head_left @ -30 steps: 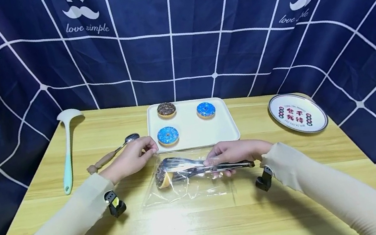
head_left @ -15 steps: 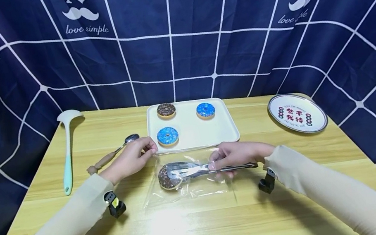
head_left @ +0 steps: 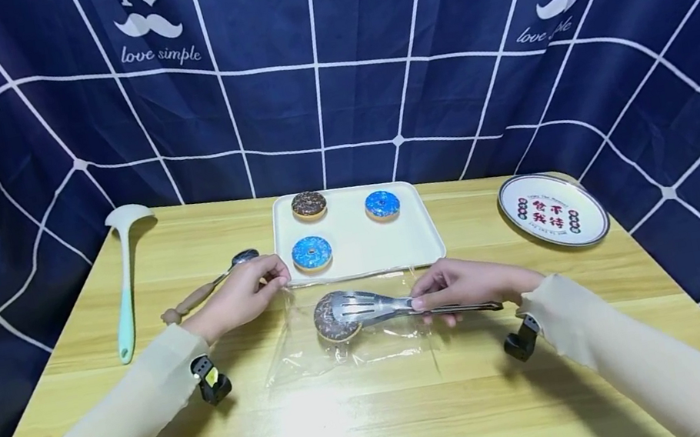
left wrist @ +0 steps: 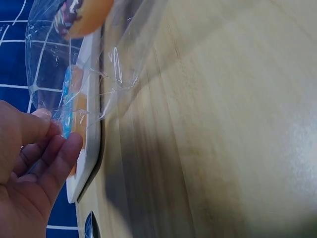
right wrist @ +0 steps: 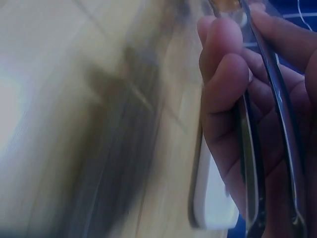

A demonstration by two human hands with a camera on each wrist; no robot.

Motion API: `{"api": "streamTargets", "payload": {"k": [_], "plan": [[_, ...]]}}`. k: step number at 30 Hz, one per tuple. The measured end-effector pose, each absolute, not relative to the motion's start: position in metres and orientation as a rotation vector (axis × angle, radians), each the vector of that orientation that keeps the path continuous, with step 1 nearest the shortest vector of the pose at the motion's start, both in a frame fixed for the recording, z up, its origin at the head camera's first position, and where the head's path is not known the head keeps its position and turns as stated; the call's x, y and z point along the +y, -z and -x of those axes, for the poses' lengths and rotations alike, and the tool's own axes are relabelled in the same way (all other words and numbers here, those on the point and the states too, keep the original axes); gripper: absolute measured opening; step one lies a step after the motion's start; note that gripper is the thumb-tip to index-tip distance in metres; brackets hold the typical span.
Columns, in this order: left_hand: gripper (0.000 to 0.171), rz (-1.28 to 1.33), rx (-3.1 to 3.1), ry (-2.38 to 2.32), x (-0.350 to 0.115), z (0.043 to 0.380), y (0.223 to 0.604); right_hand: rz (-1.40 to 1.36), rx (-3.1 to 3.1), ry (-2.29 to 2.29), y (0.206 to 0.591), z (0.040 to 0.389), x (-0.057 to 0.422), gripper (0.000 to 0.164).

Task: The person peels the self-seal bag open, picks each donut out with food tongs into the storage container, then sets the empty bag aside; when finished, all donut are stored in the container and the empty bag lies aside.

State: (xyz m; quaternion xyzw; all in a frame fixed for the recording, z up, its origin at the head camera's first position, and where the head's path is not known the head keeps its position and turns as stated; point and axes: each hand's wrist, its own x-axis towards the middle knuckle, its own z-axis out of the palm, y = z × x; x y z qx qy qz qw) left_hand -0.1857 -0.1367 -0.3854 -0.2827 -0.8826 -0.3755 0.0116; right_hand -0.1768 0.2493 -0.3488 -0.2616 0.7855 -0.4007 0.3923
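My left hand (head_left: 243,296) pinches the upper left corner of a clear plastic bag (head_left: 319,361) between thumb and fingers. My right hand (head_left: 463,284) grips metal tongs (head_left: 383,306) from the right, their slotted head pointing left. The tongs hold a chocolate donut (head_left: 328,324) with sprinkles, seen through the film in the left wrist view as the donut (left wrist: 94,17) tilted inside the bag (left wrist: 116,69). In the right wrist view both arms of the tongs (right wrist: 280,99) run through the hand, fingers curled round them.
A white tray (head_left: 410,243) behind the bag bears a chocolate donut (head_left: 309,205) and two blue ones, a near donut (head_left: 312,253) and a far donut (head_left: 382,205). Left lie a spoon (head_left: 195,299) and a ladle (head_left: 126,305); a patterned plate (head_left: 555,209) stands right.
My right hand has drawn the tongs and donut rightward within the bag, and the donut has turned its chocolate top upward. My left hand stays nearly in place at the bag's corner.
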Motion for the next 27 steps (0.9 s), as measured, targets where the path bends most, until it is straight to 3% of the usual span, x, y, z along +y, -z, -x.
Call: {"api": "streamTargets", "payload": {"k": [19,27], "plan": [[0.012,0.899,-2.734,1.165,-0.143,0.186,0.385,0.662,1.909,1.203,0.332,0.16,0.37,0.025],[0.011,0.91,-2.726,1.155,-0.144,0.185,0.385,0.586,2.076,1.213,0.322,0.172,0.394,0.025]]}}
